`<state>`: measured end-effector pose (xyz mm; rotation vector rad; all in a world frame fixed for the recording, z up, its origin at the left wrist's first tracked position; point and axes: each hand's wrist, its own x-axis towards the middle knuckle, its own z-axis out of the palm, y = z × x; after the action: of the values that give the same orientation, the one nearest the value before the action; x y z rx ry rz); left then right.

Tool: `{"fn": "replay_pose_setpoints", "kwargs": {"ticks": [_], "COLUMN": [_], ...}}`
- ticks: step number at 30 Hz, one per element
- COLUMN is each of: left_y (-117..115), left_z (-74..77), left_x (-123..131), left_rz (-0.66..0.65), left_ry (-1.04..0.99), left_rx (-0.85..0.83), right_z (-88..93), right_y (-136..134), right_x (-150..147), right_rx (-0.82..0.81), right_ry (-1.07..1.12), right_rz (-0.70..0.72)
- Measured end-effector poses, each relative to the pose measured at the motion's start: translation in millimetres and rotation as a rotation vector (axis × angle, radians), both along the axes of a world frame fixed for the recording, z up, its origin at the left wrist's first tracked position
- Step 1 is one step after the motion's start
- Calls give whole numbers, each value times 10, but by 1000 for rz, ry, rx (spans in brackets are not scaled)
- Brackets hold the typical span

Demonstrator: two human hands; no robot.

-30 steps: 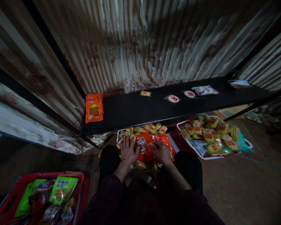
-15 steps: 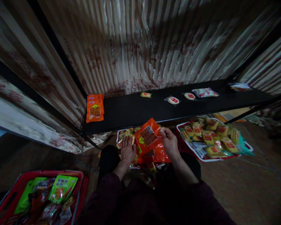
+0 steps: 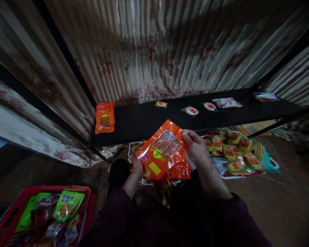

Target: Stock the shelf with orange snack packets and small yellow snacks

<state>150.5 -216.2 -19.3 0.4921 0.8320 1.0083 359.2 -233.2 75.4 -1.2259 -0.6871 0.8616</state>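
One orange snack-stick packet [image 3: 161,139], held tilted above the white-rimmed basket [image 3: 129,150]; edge pinched by right hand [image 3: 197,148]. Left hand [image 3: 136,168] placed at opposite edge; fingers hidden, grip cannot be told. Risk: packet dropped, if glossy film is pinched too loosely.

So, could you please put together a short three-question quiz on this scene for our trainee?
1. What does the right hand hold?
A) a green pouch
B) an orange packet
C) a white bag

2. True or false: the orange pair lies at the right end of the shelf.

3. How many round wrapped snacks lie on the black shelf?

Key:
1. B, gripped near a corner.
2. False; the orange pair lies at the left end.
3. Two.
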Motion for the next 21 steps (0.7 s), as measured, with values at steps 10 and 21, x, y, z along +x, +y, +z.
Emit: {"fn": "replay_pose_setpoints", "kwargs": {"ticks": [10,21], "left_y": [6,-45], "left_z": [386,306], "left_x": [-214,-379], "left_rz": [-422,-184], "left_ry": [-396,-371], "left_rx": [-275,-206], "right_z": [-312,-612], "right_y": [172,184], "right_x": [-215,-380], "right_rx": [-139,-188], "right_ry": [75,79], "right_rz": [68,-14]}}
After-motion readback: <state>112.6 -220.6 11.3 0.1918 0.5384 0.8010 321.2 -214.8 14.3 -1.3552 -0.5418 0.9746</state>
